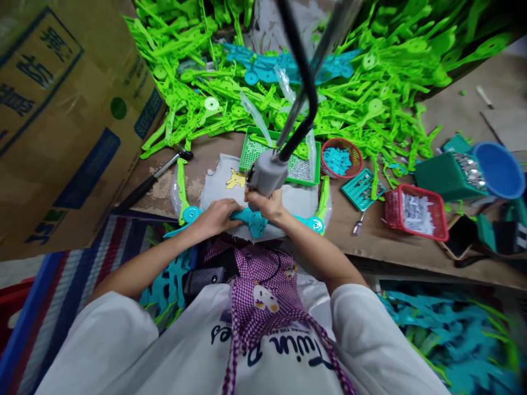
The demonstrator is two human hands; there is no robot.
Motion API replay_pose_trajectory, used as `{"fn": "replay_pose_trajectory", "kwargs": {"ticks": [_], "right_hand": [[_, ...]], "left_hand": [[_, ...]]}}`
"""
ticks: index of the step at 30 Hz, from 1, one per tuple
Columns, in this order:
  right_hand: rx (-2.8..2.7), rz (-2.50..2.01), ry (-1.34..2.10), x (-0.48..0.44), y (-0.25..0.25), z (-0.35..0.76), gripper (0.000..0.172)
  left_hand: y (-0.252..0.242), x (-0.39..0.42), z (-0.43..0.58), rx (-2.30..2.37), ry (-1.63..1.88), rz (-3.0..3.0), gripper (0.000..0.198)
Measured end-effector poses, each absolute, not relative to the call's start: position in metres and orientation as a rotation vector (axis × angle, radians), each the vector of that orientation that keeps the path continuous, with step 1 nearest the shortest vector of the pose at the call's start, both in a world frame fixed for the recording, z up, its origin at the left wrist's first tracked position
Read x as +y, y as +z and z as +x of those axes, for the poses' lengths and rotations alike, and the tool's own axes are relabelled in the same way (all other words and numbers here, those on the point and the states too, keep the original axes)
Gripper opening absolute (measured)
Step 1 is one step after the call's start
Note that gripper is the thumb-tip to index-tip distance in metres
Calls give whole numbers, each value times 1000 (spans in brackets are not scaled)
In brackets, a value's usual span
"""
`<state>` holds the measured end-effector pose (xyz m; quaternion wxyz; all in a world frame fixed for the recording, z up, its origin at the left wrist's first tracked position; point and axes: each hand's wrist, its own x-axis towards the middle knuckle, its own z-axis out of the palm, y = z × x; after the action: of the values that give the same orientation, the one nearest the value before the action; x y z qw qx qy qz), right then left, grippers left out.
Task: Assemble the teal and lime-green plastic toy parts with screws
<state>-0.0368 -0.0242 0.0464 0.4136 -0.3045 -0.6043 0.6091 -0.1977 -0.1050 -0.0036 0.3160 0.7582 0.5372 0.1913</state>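
Observation:
My right hand (267, 204) is wrapped round the lower end of a grey power screwdriver (267, 173), which hangs from a dark cord. It works over the middle of a turquoise plastic part (257, 224); the driver's tip is hidden by my hand. Curled over that same part, left of the screwdriver, my left hand (223, 215) holds it down on a grey cloth (214, 186). A lime-green arm (181, 192) stands out from the part's left end, and another green arm (324, 197) from its right end, each beside a clear curved piece.
Heaped lime-green parts (349, 104) cover the bench's back. Behind the cloth sits a green tray (251, 156) of screws. Rightward are a red basket (360, 164) of blue pieces, a teal tray (358, 189) and a red basket (442, 219). A hammer (154, 178) and a carton (82, 109) are left.

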Motion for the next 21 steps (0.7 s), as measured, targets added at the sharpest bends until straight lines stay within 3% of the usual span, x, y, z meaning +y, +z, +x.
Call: {"fn": "replay_pose_trajectory", "kwargs": {"ticks": [5,11,15,18,21], "right_hand": [[-1704,-718,1437,-29,36,-35,34],[-1473,-791,1440,-15,51,-27,46],[-1271,-845,1088,29,86,-14,61],[-1313,-895,879,66,96,-12,61],[-1333,-904,906,87,85,-21,55]], "left_hand": [[-9,-105,-199,1425,473,1985,19],[-2,-101,-201,1388,461,2042,32],[8,-91,-196,1403,411,2054,34],[14,-83,-188,1374,398,2089,33],[15,-77,-181,1349,404,2129,31]]}}
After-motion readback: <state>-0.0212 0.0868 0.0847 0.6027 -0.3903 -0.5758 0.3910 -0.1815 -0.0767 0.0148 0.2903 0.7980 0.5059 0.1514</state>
